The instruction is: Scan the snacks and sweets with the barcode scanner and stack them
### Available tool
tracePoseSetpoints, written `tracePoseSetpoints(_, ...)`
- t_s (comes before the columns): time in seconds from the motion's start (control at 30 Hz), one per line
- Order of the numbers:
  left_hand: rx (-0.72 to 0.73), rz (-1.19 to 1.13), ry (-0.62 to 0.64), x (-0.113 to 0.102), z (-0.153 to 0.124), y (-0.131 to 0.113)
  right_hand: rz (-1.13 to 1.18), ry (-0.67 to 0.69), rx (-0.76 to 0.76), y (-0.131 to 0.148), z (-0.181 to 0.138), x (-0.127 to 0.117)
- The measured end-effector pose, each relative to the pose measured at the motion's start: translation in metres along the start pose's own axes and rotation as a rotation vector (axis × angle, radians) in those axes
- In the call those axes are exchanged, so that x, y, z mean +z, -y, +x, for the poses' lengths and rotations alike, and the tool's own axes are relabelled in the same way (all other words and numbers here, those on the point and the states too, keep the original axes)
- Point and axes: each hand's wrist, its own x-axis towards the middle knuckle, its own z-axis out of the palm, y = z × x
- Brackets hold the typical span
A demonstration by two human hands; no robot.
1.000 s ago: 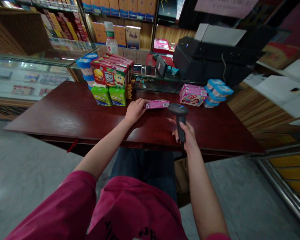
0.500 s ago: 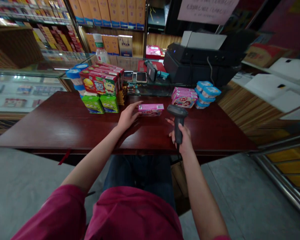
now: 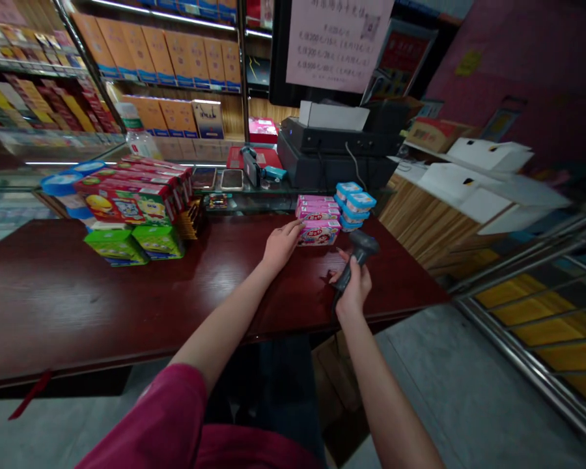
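My right hand (image 3: 354, 285) is closed round the handle of a dark barcode scanner (image 3: 357, 253), whose head points toward the far right of the dark red table (image 3: 127, 293). My left hand (image 3: 280, 246) reaches to a pink box (image 3: 319, 232) that lies in front of a stack of pink boxes (image 3: 316, 208). Its fingers touch the box's left end. Blue-lidded tubs (image 3: 353, 202) stand just right of that stack.
Red and green juice cartons (image 3: 131, 218) and blue cups (image 3: 66, 192) stand at the table's back left. Behind it, a glass counter holds phones (image 3: 231, 178) and a black printer (image 3: 336, 153). Shelves of boxed goods line the back. A metal rail (image 3: 527, 352) runs at the right.
My left hand has carried the pink box to the right and set it against the pink stack. My right hand with the scanner has tilted right. The view has turned to the right.
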Motion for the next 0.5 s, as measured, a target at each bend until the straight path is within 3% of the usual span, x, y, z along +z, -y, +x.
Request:
tracePoseSetpoints(0.13,0.015,0.053,-0.060,0.017,0.023,0.001,-0.008,0.023,0.010,-0.002,-0.001,0.001)
tracePoseSetpoints(0.3,-0.017,0.127,-0.109,0.027,0.032,0.007,-0.011,0.063,0.006,-0.002,-0.001,0.002)
tracePoseSetpoints(0.5,-0.036,0.192,-0.067,0.023,0.027,0.002,-0.039,0.232,0.032,0.004,-0.006,0.005)
